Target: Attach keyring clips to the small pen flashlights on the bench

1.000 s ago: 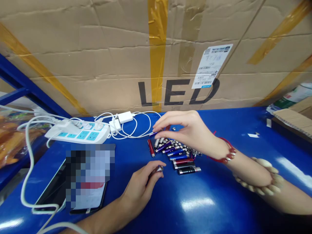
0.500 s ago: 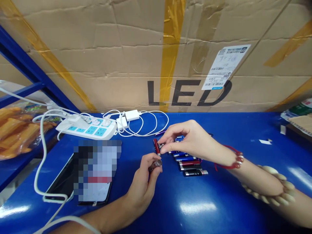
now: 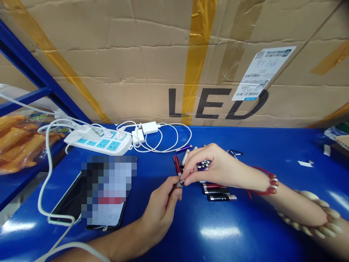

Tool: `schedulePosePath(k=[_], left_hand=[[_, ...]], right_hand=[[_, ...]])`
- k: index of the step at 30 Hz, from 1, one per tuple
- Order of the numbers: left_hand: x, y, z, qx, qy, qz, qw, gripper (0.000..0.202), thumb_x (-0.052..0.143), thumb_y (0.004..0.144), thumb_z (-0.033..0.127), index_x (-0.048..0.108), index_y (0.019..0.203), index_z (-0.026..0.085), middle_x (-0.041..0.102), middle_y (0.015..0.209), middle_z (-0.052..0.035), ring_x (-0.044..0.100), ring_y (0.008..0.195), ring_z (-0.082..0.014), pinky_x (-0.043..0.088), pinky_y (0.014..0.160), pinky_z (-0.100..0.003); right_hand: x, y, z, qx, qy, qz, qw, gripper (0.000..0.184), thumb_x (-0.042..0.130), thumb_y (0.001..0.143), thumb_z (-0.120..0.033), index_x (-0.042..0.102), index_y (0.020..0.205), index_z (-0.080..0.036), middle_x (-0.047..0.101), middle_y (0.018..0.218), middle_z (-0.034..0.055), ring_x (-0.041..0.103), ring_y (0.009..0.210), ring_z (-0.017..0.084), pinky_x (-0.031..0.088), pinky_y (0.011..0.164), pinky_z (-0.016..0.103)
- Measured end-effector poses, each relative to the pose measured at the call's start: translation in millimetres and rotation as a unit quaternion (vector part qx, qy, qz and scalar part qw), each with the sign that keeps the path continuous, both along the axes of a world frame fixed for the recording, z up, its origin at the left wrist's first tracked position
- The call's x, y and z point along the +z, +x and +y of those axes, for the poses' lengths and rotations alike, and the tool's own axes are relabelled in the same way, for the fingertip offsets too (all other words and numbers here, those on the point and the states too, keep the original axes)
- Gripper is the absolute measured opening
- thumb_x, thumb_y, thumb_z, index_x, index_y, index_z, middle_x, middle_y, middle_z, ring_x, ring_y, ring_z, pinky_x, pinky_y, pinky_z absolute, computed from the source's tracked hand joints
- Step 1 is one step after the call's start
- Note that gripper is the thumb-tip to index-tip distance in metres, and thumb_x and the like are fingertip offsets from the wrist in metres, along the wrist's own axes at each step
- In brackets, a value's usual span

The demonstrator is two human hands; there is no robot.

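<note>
At the far left, orange pieces in a clear plastic bag [image 3: 24, 145] are cut off by the picture's edge. On the blue tabletop [image 3: 152, 171], plugs and cables cover part of a white power strip [image 3: 120, 145]. In front of it lie 2 phones: the left phone [image 3: 64, 202] is partly hidden by the right phone [image 3: 109, 213], and pixelation blots out much of both. A white cable loops beside 2 white charger blocks [image 3: 150, 127].

The left hand [image 3: 160, 203] is closed around a small dark tube [image 3: 179, 184]; only its metal-looking end shows, the rest hidden in the fingers. The right hand [image 3: 209, 165] meets it there, thumb and fingertips at that end; whether they pinch a smaller part, I cannot tell.

Behind and beneath the right hand, a red tube [image 3: 177, 165], a purple tube [image 3: 184, 148] and small silvery pieces [image 3: 205, 164] show in part, too covered to count. A black tube [image 3: 222, 197] lies nearer, in plain view. Past the wrist is a dark clip [image 3: 235, 152], its shape hard to read. At the right edge, a carton [image 3: 343, 141] is cropped.
</note>
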State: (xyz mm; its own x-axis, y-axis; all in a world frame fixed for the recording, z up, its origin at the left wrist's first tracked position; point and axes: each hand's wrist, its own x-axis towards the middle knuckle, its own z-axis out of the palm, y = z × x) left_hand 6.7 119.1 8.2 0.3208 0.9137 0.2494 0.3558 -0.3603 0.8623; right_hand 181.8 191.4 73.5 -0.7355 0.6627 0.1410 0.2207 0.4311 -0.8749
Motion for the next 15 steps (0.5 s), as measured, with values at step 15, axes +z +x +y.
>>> schedulePosePath(k=[15], left_hand=[[-6.3,1.6,-0.7,0.004,0.178,0.067,0.982,0.022,0.04,0.086,0.011,0.048,0.106,0.016,0.06,0.071,-0.0001,0.054,0.056,-0.0073,0.044,0.055,-0.013]], right_hand=[[-9.0,4.9,2.0,0.028,-0.088,-0.03,0.995,0.019,0.074,0.064,-0.03,0.065,0.063,-0.014,0.061,0.063,-0.0002,0.055,0.062,0.01,0.043,0.057,0.022]])
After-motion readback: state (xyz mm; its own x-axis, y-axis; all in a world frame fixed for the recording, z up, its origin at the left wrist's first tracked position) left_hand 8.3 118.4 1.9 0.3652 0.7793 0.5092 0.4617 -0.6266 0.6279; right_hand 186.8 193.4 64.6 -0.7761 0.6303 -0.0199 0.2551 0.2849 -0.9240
